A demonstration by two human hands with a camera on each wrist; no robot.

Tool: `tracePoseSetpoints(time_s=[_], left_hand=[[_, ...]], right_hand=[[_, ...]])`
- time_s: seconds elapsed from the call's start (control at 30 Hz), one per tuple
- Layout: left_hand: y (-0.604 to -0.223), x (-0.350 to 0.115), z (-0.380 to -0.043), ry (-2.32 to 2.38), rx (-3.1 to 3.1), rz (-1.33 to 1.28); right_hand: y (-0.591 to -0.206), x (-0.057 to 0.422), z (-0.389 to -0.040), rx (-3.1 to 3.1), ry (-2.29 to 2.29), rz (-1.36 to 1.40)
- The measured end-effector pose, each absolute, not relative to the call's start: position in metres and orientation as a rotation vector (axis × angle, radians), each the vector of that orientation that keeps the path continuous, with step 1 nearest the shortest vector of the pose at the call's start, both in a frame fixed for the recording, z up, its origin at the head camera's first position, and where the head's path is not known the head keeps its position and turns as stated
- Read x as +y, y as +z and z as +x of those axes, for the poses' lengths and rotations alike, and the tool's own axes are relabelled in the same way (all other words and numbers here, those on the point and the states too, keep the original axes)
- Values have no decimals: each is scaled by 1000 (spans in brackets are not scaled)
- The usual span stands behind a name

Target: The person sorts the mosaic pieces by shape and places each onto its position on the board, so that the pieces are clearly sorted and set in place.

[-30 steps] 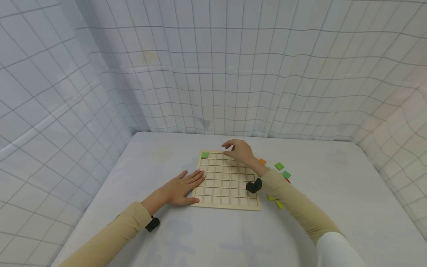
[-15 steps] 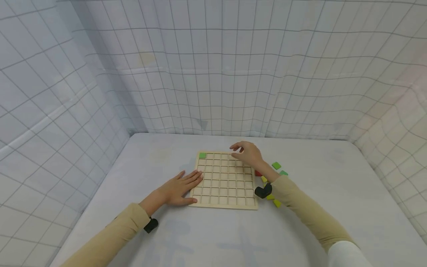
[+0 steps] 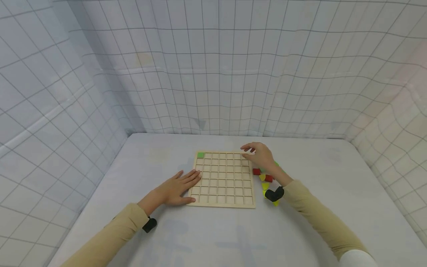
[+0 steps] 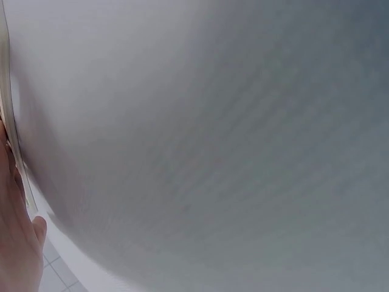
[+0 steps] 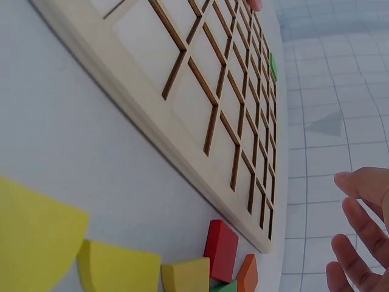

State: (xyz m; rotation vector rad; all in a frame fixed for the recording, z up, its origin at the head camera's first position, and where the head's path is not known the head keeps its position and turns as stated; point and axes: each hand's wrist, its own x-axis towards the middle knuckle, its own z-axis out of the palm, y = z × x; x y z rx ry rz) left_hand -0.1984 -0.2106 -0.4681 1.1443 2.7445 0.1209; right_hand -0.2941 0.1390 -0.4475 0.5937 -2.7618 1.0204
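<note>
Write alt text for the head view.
A left hand rests on a wooden grid board with one green tile in its far-left cell. The right hand hovers at the far-right corner; red and yellow pieces lie nearby.

L wrist view crops L hand [image 4: 18, 243]; R cam [image 3: 274, 194] hides pt. yellow pc. [image 3: 275, 203]

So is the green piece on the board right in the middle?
No, the green piece sits in the far left corner square of the board.

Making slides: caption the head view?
Left hand touches gridded board bearing one green tile; right hand near its far right corner.
</note>
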Motion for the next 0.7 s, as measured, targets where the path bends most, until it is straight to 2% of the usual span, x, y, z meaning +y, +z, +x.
tracePoseSetpoints(time_s=[0.7], left_hand=[[-466, -210, -198, 97, 2740, 1137]], right_hand=[[-458, 188, -278, -2779, 1035, 429]])
